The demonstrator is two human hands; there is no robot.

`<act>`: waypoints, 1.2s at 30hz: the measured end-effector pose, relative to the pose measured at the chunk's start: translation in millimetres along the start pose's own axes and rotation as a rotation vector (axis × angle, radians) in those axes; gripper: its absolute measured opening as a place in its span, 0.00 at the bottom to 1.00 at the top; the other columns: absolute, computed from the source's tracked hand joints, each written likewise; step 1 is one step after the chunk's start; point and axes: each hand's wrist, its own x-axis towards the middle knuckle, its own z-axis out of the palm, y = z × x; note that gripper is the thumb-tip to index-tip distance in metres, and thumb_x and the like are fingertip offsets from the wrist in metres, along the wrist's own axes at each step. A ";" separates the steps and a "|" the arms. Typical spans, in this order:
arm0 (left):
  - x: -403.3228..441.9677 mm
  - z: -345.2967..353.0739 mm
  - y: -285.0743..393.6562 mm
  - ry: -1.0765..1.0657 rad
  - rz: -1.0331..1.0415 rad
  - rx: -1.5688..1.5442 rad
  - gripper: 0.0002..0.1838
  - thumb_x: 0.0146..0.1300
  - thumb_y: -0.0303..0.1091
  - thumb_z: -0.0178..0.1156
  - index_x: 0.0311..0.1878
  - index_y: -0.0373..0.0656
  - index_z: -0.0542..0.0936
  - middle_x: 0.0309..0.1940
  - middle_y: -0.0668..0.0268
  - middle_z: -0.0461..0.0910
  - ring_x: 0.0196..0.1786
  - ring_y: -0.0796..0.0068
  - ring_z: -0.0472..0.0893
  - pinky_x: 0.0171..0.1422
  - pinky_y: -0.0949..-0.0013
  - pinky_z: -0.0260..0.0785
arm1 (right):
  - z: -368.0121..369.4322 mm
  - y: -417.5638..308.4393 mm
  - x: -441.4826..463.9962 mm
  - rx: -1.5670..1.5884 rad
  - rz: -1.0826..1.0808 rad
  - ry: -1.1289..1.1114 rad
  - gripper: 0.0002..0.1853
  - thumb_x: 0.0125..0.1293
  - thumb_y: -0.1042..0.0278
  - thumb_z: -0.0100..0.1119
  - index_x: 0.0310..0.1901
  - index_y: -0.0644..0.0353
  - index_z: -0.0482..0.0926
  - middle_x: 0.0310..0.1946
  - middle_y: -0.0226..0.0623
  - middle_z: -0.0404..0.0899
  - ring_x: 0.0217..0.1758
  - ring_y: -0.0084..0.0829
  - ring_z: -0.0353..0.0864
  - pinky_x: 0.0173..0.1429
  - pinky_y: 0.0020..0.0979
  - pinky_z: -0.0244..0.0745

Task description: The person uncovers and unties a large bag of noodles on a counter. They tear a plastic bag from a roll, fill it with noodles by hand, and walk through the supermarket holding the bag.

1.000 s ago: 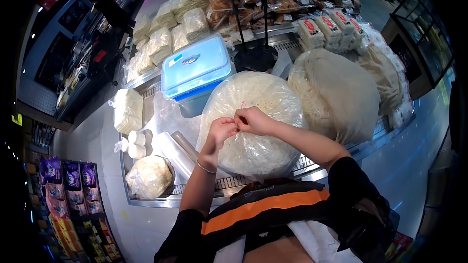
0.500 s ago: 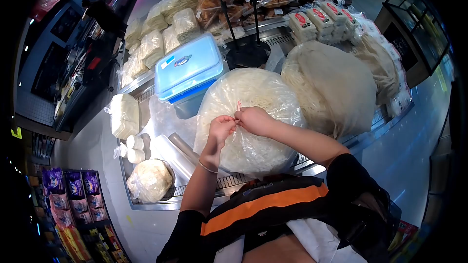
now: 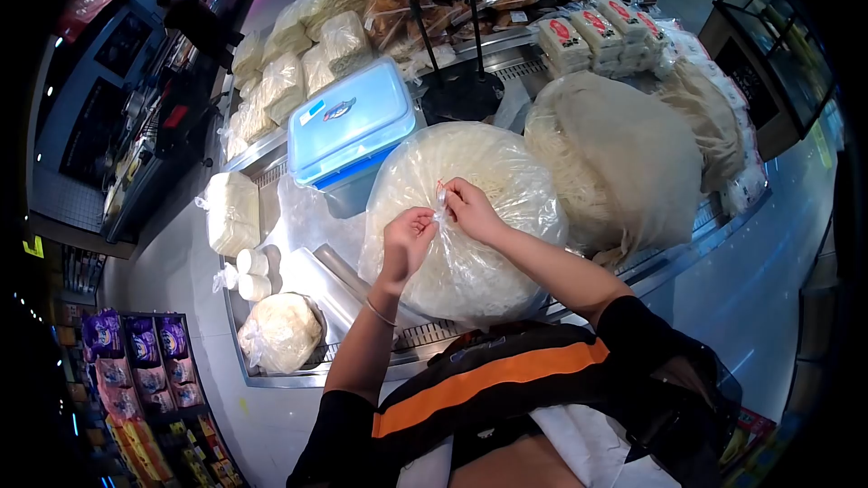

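A big, round clear plastic bag [image 3: 484,271] full of pale noodle-like strands sits in front of me on the metal counter. Its gathered neck is at the top middle, with a thin red tie [image 3: 440,187] showing there. My left hand [image 3: 410,235] is closed in a pinch on the neck from the left. From the right, my right hand [image 3: 472,210] pinches the gathered plastic just below the red tie. The fingertips of both hands nearly meet, and they partly cover the knot area.
A blue lidded box [image 3: 353,122] stands behind left of the bag, and a second large noodle bag [image 3: 615,154] at its right. A plastic roll [image 3: 325,285], a small bag [image 3: 282,333] and white tubs [image 3: 253,276] lie left. A black sign stand [image 3: 461,98] rises behind.
My right hand has shifted slightly right and up, opening a small gap from the left hand. More of the gathered bag neck shows between the fingers.
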 end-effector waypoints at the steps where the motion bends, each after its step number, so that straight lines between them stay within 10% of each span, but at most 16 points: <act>1: -0.3 2.6 3.0 -0.002 0.000 0.001 0.07 0.56 0.21 0.58 0.40 0.35 0.76 0.25 0.71 0.75 0.30 0.84 0.73 0.35 0.80 0.68 | -0.3 -0.9 -0.1 0.001 0.000 0.001 0.03 0.65 0.73 0.47 0.34 0.61 0.70 0.26 0.33 0.73 0.29 0.24 0.74 0.34 0.27 0.69; 4: -3.5 12.1 4.0 0.148 0.173 0.354 0.05 0.57 0.21 0.58 0.36 0.36 0.74 0.26 0.71 0.75 0.30 0.85 0.74 0.35 0.81 0.66 | -7.4 -10.9 -9.4 0.368 0.047 -0.155 0.04 0.63 0.72 0.54 0.32 0.60 0.70 0.27 0.24 0.68 0.29 0.15 0.65 0.35 0.21 0.64; 7: -9.5 18.3 -4.0 0.141 -0.118 -0.233 0.04 0.57 0.23 0.58 0.32 0.37 0.72 0.25 0.70 0.74 0.30 0.85 0.73 0.34 0.81 0.64 | -24.9 -31.5 -31.3 -0.017 -0.077 -0.470 0.07 0.55 0.75 0.59 0.32 0.59 0.69 0.26 0.22 0.63 0.31 0.15 0.62 0.40 0.19 0.61; 12: -14.9 18.2 -2.3 0.111 -0.373 -0.269 0.04 0.60 0.26 0.54 0.30 0.39 0.72 0.21 0.73 0.70 0.24 0.86 0.67 0.28 0.81 0.57 | -45.8 -24.7 -31.0 0.108 -0.132 -0.358 0.04 0.58 0.72 0.57 0.31 0.61 0.72 0.22 0.23 0.65 0.27 0.15 0.63 0.34 0.20 0.62; 16: -15.4 6.8 3.9 0.067 -0.577 -0.322 0.05 0.60 0.27 0.53 0.28 0.39 0.71 0.20 0.75 0.68 0.23 0.86 0.65 0.28 0.81 0.56 | -49.3 -18.7 -21.7 -0.506 -0.178 -0.272 0.09 0.61 0.71 0.53 0.40 0.66 0.76 0.33 0.36 0.78 0.33 0.26 0.76 0.39 0.27 0.70; 22: -47.2 4.1 25.6 0.103 -0.190 -0.337 0.13 0.61 0.28 0.53 0.49 0.37 0.75 0.20 0.75 0.67 0.22 0.88 0.63 0.26 0.81 0.53 | -29.8 -23.5 -5.0 -0.503 -0.326 -0.293 0.21 0.56 0.69 0.56 0.54 0.62 0.73 0.58 0.49 0.68 0.44 0.41 0.79 0.50 0.35 0.73; 27: -89.6 -12.5 62.0 0.134 -0.330 -0.332 0.21 0.64 0.30 0.52 0.60 0.40 0.69 0.19 0.79 0.62 0.22 0.89 0.60 0.25 0.82 0.51 | -37.2 -20.7 64.7 -0.110 -0.419 -0.023 0.32 0.58 0.72 0.59 0.65 0.55 0.62 0.61 0.35 0.66 0.46 0.26 0.77 0.49 0.30 0.73; 32: -167.9 -45.1 18.5 -0.583 -0.417 -0.043 0.22 0.72 0.45 0.41 0.35 0.34 0.74 0.24 0.66 0.73 0.30 0.78 0.72 0.36 0.72 0.66 | -106.8 -52.2 128.0 0.177 -0.020 0.253 0.31 0.60 0.64 0.59 0.65 0.57 0.62 0.58 0.34 0.69 0.51 0.21 0.71 0.50 0.28 0.69; 36: -216.8 -35.6 -20.6 -0.456 -0.619 -0.024 0.26 0.73 0.48 0.36 0.44 0.33 0.76 0.34 0.57 0.77 0.40 0.69 0.74 0.49 0.68 0.67 | -95.5 -40.2 84.0 -0.310 -0.017 0.101 0.36 0.55 0.53 0.63 0.61 0.64 0.65 0.64 0.49 0.62 0.64 0.44 0.65 0.63 0.36 0.62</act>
